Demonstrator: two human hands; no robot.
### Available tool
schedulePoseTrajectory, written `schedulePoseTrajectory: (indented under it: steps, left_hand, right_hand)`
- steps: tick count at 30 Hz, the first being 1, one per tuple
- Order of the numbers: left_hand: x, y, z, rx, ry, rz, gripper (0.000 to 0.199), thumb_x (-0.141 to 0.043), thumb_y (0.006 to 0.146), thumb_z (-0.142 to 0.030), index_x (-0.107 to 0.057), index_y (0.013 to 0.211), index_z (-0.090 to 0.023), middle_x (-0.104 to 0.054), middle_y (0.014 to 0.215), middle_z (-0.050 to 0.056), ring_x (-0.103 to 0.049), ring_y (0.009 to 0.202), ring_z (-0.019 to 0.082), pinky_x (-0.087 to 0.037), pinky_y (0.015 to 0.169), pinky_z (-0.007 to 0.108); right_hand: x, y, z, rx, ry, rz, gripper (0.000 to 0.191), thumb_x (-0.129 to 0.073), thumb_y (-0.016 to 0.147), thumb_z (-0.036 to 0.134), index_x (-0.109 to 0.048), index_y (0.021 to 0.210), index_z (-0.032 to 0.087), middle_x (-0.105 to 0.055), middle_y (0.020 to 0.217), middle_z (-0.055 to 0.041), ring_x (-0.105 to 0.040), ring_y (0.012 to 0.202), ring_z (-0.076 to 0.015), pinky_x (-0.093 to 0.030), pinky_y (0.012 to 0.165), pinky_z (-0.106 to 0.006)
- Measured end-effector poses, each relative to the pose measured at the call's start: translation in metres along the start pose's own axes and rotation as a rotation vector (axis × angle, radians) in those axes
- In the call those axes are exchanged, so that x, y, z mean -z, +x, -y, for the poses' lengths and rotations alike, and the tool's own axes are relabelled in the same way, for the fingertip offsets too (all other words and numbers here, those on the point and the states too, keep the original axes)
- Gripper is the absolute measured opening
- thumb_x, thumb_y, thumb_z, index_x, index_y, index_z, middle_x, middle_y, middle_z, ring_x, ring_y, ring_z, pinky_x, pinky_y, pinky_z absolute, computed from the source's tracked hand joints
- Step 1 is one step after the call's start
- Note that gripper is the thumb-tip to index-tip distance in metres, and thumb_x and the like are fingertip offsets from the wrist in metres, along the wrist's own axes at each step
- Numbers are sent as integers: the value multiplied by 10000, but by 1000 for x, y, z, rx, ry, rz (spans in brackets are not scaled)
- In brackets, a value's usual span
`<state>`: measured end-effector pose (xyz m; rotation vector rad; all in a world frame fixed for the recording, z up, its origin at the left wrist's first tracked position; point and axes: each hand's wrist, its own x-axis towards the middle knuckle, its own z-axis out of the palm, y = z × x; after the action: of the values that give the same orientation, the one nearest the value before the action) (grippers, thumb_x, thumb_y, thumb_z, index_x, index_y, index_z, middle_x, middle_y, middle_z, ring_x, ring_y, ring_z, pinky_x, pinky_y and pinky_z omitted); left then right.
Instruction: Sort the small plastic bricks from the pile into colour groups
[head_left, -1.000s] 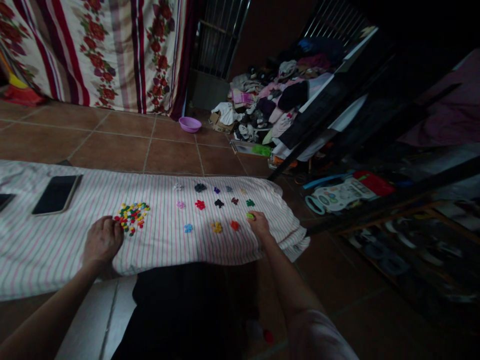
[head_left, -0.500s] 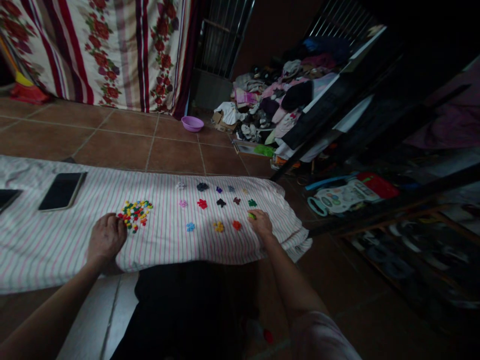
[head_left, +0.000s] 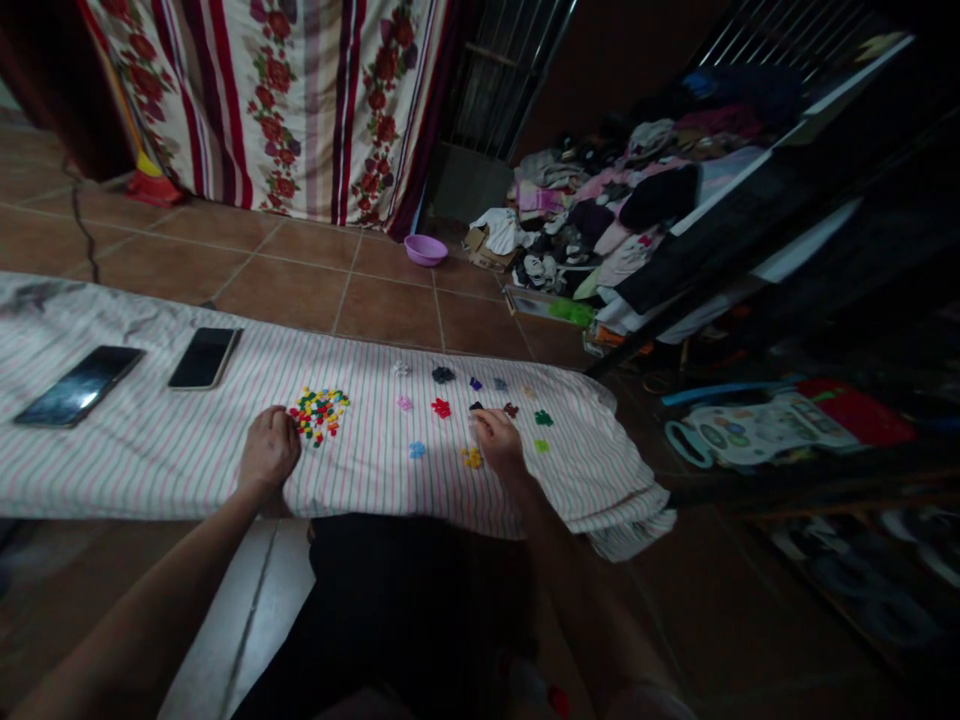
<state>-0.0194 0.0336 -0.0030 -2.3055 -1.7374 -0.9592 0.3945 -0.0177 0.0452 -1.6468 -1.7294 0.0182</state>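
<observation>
On a striped cloth (head_left: 360, 480) lies a mixed pile of small coloured pieces (head_left: 321, 415), red, yellow, green and white. My left hand (head_left: 271, 447) rests at the pile's left edge with its fingers curled in; whatever is under them is hidden. To the right, single-colour clusters sit in loose rows, among them red pieces (head_left: 441, 408), light blue pieces (head_left: 416, 450), yellow pieces (head_left: 472, 457), dark green pieces (head_left: 543, 418) and light green pieces (head_left: 542, 446). My right hand (head_left: 501, 442) hovers above the yellow and black pieces (head_left: 475, 408), fingers loosely extended, nothing visible in them.
Two phones, a nearer one (head_left: 79, 386) and a second one (head_left: 205, 358), lie on the cloth at left. Beyond it are a purple basin (head_left: 425, 250) on the tiled floor, a heap of clothes (head_left: 592, 200) and a flowered curtain (head_left: 277, 110). A toy board (head_left: 780, 415) is at right.
My right hand has left the light green pieces and moved left, now covering where the orange pieces were seen. My left hand stays by the pile. The view has swung left.
</observation>
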Motion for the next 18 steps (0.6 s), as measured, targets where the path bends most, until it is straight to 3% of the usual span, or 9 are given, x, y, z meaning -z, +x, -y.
schedulePoseTrajectory:
  steps: [9, 13, 18]
  left_hand:
    - [-3, -2, 1, 75, -70, 20, 156, -363, 838, -161, -493, 921, -185, -569, 1003, 143, -527, 954, 268, -451, 861, 429]
    - [-3, -1, 0, 91, -72, 21, 158, -354, 837, -151, -488, 909, -193, -562, 1023, 143, -525, 976, 265, -447, 882, 428]
    - [-2, -1, -1, 98, -62, 42, 149, -356, 831, -143, -484, 886, -196, -560, 1008, 136, -522, 961, 261, -448, 876, 421]
  right_hand:
    - [-90, -3, 104, 153, 266, 297, 224, -494, 878, 146, -690, 974, 195, -644, 903, -55, -612, 824, -160, -508, 778, -284]
    - [-118, -3, 131, 175, 261, 424, 233, -500, 889, 131, -684, 1013, 201, -634, 949, -55, -608, 908, -163, -493, 843, -285]
    - [-138, 4, 151, 163, 209, 503, 290, -486, 898, 116, -673, 1091, 224, -622, 1022, -49, -592, 988, -162, -474, 911, -287]
